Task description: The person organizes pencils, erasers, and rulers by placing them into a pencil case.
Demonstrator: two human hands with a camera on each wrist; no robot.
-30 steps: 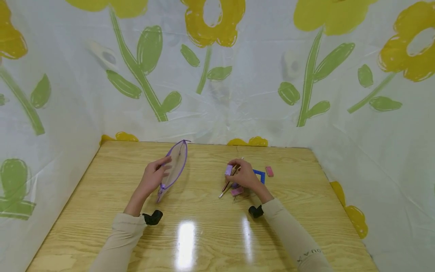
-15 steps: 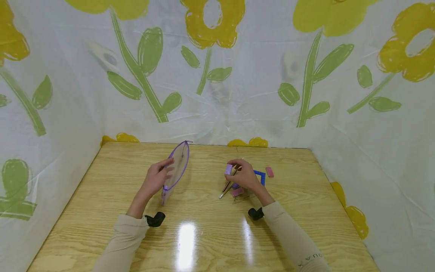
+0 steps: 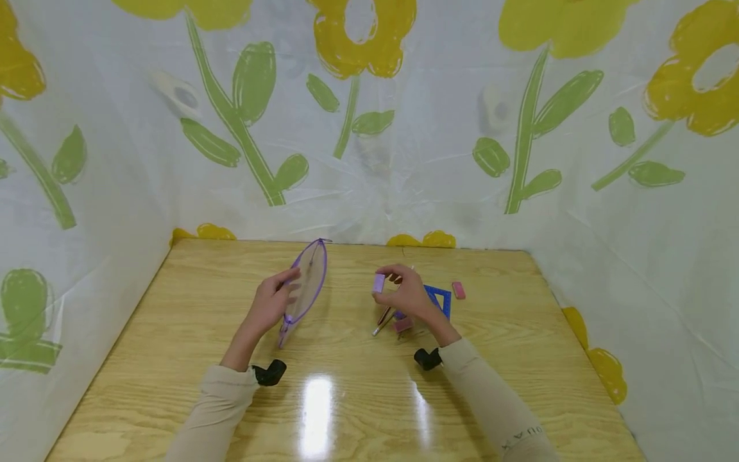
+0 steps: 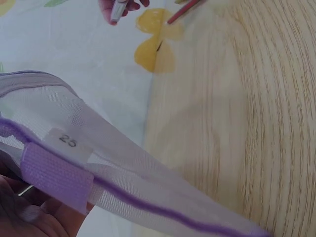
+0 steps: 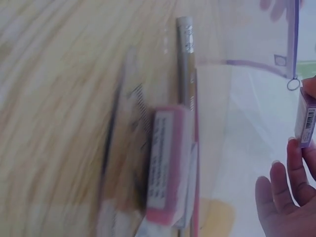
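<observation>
In the head view my left hand (image 3: 268, 305) grips a see-through mesh zip pouch (image 3: 314, 282) with purple trim, standing on edge with its mouth towards the right. Fingers lie across the mesh; the left wrist view shows a purple tab (image 4: 57, 175) and a "25" label on it. My right hand (image 3: 407, 295) pinches a purple eraser (image 3: 378, 283) between thumb and fingers, above the table. Below it lie pencils (image 3: 382, 326), a pink eraser (image 3: 403, 325) and a blue set square (image 3: 447, 303). A clear ruled piece (image 5: 140, 106) appears blurred in the right wrist view.
Another pink eraser (image 3: 458, 290) lies apart, right of the set square. The wooden table (image 3: 369, 398) is walled at the back and both sides by a white flower-printed sheet (image 3: 427, 160).
My right hand has lifted the purple eraser and moved it left, away from the pile. My left hand and the pouch have shifted slightly right.
</observation>
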